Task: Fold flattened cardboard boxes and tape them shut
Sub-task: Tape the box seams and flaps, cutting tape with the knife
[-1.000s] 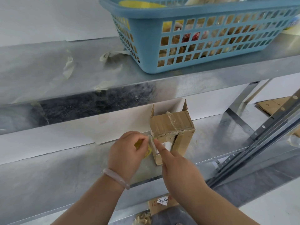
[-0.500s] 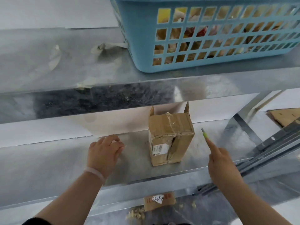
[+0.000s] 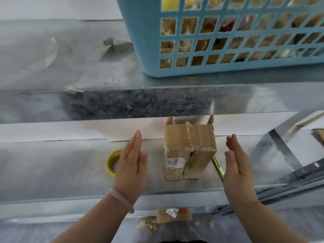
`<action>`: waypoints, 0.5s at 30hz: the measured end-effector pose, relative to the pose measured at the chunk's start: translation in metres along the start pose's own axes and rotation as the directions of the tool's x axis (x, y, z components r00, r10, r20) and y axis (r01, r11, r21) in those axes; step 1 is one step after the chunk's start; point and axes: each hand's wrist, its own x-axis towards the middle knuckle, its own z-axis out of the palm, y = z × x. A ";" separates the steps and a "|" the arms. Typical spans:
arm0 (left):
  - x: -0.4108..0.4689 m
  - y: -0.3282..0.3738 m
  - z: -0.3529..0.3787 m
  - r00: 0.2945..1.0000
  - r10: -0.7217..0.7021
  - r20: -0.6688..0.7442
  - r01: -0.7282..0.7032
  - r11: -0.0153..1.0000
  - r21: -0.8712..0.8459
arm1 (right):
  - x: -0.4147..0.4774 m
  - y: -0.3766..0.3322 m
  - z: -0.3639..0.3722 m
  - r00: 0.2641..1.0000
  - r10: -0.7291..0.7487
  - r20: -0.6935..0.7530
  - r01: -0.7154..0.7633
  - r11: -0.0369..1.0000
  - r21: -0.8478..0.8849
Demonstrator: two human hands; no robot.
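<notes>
I see both hands flat-fingered and apart — left hand (image 3: 130, 170), right hand (image 3: 236, 170) — flanking the taped box (image 3: 189, 149) near the shelf's (image 3: 52, 169) front edge, untouched.

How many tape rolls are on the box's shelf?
1: the yellow tape roll lies left of the cardboard box, partly behind the left hand. Others may be hidden in the blue basket above.

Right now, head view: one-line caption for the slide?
Open left hand and right hand flank, without touching, a taped cardboard box on a metal shelf; yellow tape roll at left.
</notes>
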 end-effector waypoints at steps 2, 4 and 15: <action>0.004 0.044 0.010 0.986 -0.138 0.095 0.165 0.906 -0.389 | -0.011 -0.026 0.016 0.998 -0.001 0.070 -0.016 0.972 0.236; 0.007 0.073 0.023 0.936 -0.249 0.249 0.350 0.739 -0.576 | -0.017 -0.042 0.033 0.975 0.060 0.215 -0.129 0.938 0.323; 0.017 0.090 0.047 0.896 -0.423 0.134 0.424 0.730 -0.536 | -0.002 -0.054 0.052 0.967 0.240 0.081 -0.249 0.958 0.141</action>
